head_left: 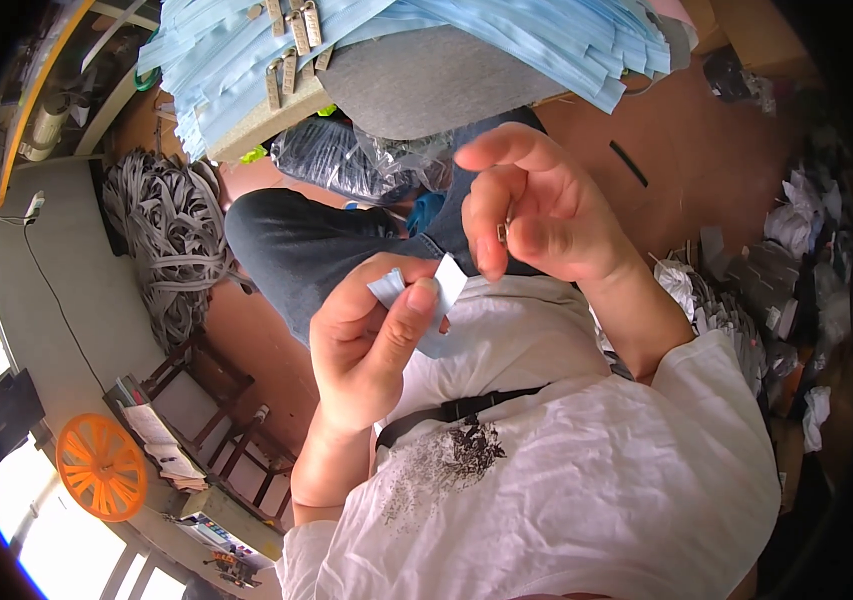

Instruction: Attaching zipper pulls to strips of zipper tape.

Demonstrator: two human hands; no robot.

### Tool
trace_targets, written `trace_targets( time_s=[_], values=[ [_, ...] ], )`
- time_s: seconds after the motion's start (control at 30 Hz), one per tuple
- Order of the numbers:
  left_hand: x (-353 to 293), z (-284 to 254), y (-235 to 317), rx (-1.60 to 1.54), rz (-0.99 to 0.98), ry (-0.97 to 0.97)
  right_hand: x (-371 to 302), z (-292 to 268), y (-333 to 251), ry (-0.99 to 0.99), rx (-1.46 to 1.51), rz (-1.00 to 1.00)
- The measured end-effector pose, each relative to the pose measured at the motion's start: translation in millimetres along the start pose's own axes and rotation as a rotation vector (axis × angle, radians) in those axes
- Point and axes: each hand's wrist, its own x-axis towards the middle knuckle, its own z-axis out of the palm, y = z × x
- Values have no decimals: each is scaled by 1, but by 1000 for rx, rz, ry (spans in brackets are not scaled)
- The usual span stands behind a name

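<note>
My left hand (366,335) is closed, pinching the end of a light blue zipper tape (386,288) between thumb and fingers. The tape's two ends stand apart above the thumb, and a pale flap points up and right. Up and to the right, in front of my lap, my right hand (556,215) holds a small metal zipper slider (502,232) by the thumb and bent fingers, with the index finger raised. The slider is apart from the tape. Ahead, many light blue zipper tapes (586,50) lie heaped on a work surface, with metal zipper pulls (289,72) hanging at their ends.
A grey rounded board (416,85) lies at the work surface's near edge. Below it is a black plastic-wrapped bundle (336,160). Grey strips (161,230) hang piled at left, near a dark wooden chair (236,430) and an orange wheel (101,467). Scraps (796,215) litter the right.
</note>
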Motion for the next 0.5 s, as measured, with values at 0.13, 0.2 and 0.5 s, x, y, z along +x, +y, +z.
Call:
trace_targets(
  time_s=[0.13,0.2,0.5],
  values=[
    [3,-1,2,30,6,20,-2,-11,8,19,-150,-97],
    [3,-2,5,83,-19,2,1,-9,15,31,-121,-169],
    [2,-4,3,80,-30,-3,-1,-4,15,113,-101,-52]
  ],
)
